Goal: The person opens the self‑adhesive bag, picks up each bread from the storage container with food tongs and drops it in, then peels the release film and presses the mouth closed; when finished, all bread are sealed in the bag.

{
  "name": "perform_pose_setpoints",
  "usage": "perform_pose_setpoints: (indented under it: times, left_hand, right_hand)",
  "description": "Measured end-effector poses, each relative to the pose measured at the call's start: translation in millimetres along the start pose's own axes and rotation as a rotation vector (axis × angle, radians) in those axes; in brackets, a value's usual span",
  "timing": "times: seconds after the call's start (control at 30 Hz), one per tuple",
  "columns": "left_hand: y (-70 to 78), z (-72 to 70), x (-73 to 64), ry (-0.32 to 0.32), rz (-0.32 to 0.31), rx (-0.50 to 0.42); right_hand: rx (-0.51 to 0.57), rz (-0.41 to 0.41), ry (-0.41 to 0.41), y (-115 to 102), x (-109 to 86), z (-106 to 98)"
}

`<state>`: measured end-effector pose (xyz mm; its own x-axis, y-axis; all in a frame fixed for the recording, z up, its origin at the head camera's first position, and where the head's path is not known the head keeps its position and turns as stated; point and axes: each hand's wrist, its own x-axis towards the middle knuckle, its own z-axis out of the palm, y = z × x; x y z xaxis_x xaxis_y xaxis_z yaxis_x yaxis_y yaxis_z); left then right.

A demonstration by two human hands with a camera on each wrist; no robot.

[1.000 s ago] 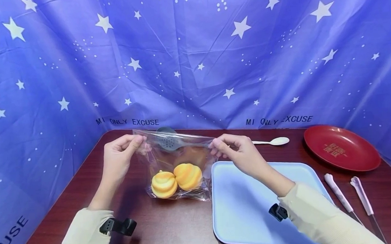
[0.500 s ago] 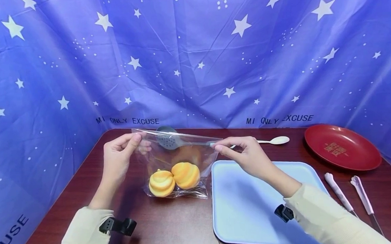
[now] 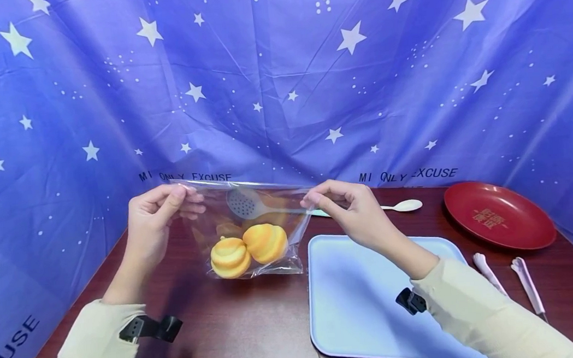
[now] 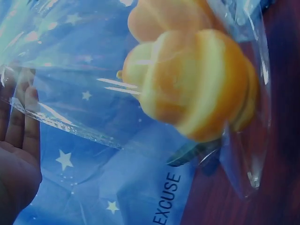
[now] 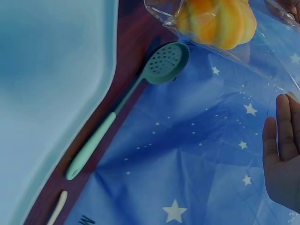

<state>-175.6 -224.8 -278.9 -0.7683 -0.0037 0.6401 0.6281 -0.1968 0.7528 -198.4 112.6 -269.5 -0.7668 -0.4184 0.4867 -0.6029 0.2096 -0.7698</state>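
A clear plastic bag point(image 3: 291, 261) hangs stretched between both hands, its top edge pulled out wide. Two yellow-orange pumpkins point(image 3: 267, 242) lie side by side at the bottom of the bag; in the left wrist view a striped pumpkin point(image 4: 187, 84) shows large through the film. My left hand point(image 3: 153, 222) pinches the bag's upper left corner between thumb and forefinger. At the upper right corner, my right hand point(image 3: 352, 210) pinches the film likewise. Only the other fingers of each hand show in the wrist views, the pinching tips being out of sight.
A pale blue tray point(image 3: 372, 294) lies right of the bag. Behind the bag is a slotted ladle point(image 5: 164, 63) with a green handle. A white spoon point(image 3: 407, 205), a red plate point(image 3: 500, 215) and two pale-handled utensils point(image 3: 528, 284) are further right. A starry curtain surrounds the table.
The bag with the pumpkins has risen and shifted left. My left hand moved up and left; my right hand moved right, then back left and up, still pinching the film.
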Motion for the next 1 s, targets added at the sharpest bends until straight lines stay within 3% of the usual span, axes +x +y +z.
perform_pose_setpoints:
  times: [0.17, 0.33, 0.5, 0.73, 0.83, 1.0]
  left_hand:
    - [6.8, -8.2, -1.7, -0.042, 0.004, -0.055]
    - [9.8, -20.2, -8.0, -0.134, 0.000, -0.078]
    - [11.5, -33.9, -13.2, -0.289, -0.039, -0.090]
    - [13.7, -49.4, -16.7, -0.581, -0.204, -0.194]
    - [14.6, -53.4, -17.7, -0.641, -0.248, -0.221]
    - [13.6, -59.5, -19.4, -0.726, -0.243, -0.327]
  right_hand:
    - [0.071, -0.004, -0.001, -7.3, 2.1, 6.8]
    - [0.146, 0.014, -0.040, -8.5, -4.7, 15.5]
    - [0.183, 0.035, -0.092, -5.6, -16.0, 22.0]
    - [0.203, 0.073, -0.178, -6.3, -40.3, 22.4]
    - [0.275, 0.083, -0.225, -10.1, -49.8, 22.3]
    - [0.420, 0.091, -0.289, -19.0, -60.7, 25.9]
